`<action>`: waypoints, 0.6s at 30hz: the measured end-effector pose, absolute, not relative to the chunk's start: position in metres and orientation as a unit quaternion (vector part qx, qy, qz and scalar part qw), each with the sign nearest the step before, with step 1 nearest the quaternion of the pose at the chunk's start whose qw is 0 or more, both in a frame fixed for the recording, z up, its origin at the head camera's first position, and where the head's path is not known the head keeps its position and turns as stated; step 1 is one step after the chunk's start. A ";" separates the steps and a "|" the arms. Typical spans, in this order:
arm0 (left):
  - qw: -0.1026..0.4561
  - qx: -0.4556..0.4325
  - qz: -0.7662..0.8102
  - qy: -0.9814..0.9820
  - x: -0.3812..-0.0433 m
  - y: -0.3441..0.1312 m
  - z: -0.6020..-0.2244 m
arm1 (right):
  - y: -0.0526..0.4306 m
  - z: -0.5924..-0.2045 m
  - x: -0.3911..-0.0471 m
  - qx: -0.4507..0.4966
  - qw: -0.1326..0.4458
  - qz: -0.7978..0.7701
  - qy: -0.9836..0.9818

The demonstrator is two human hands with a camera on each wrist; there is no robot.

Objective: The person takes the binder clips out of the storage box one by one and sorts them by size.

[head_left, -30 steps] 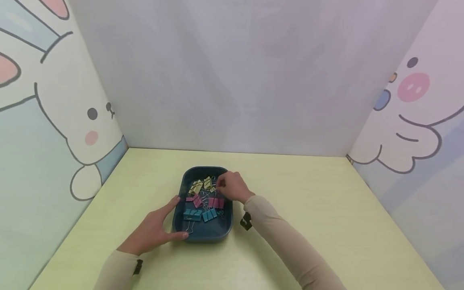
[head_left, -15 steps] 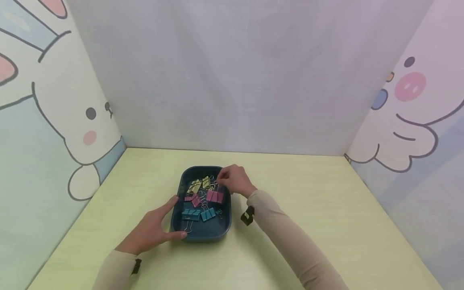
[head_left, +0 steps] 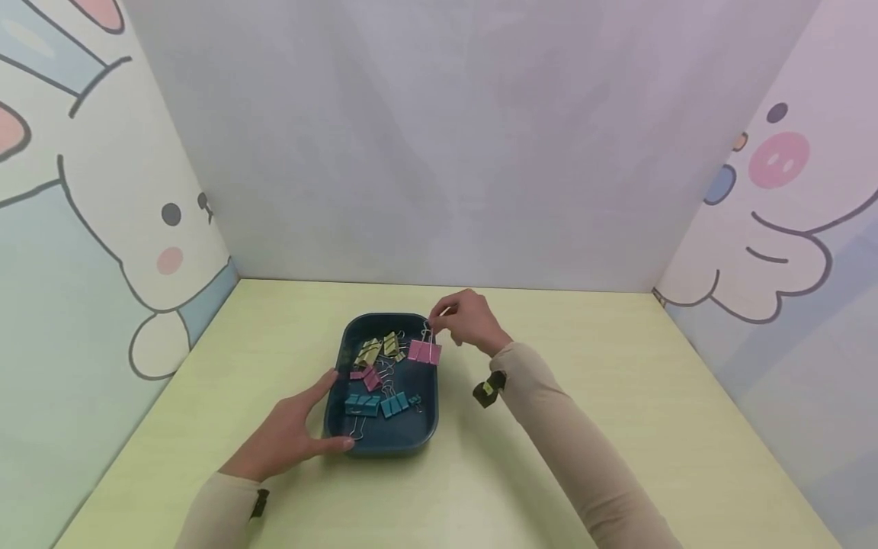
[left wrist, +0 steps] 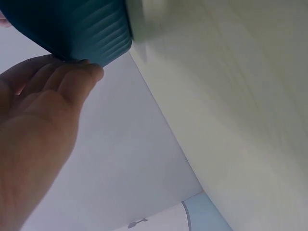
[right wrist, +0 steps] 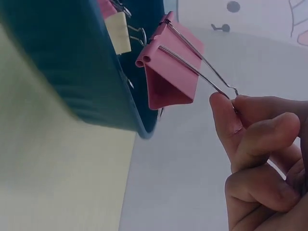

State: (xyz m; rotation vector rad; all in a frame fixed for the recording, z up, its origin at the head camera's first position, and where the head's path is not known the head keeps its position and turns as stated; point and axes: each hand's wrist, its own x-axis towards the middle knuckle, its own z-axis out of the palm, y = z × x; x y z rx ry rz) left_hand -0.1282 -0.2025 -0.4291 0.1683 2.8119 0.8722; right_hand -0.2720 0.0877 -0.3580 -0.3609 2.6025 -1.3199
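Observation:
Between thumb and finger, my right hand (head_left: 469, 319) pinches the wire handle of a large pink binder clip (head_left: 424, 351), which hangs at the right rim of the dark blue tray (head_left: 391, 441). In the right wrist view the pink clip (right wrist: 174, 65) dangles close beside the tray wall. My left hand (head_left: 288, 431) rests against the tray's left side, thumb at the near corner and fingers along the rim. Inside lie yellow binder clips (head_left: 368, 353), smaller pink binder clips (head_left: 371, 378) and blue binder clips (head_left: 362, 406).
The tray stands on a pale yellow table (head_left: 583, 427). A grey-white back panel (head_left: 446, 152) rises behind it, with side panels bearing cartoon animals at left and right. Each wrist wears a small dark device (head_left: 489, 389).
My right hand has risen and moved right and away, lifting the large pink binder clip from among the others toward the tray's right rim. The left hand stays at the tray.

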 end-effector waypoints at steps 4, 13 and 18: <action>0.092 0.061 0.296 0.949 -0.129 -0.203 -0.430 | 0.104 -0.354 -0.275 -0.119 0.091 -0.452 0.879; 0.099 0.056 0.300 0.947 -0.128 -0.203 -0.430 | 0.133 -0.361 -0.284 -0.091 0.075 -0.447 0.887; 0.098 0.057 0.298 0.948 -0.129 -0.203 -0.429 | 0.142 -0.383 -0.289 -0.081 0.085 -0.444 0.888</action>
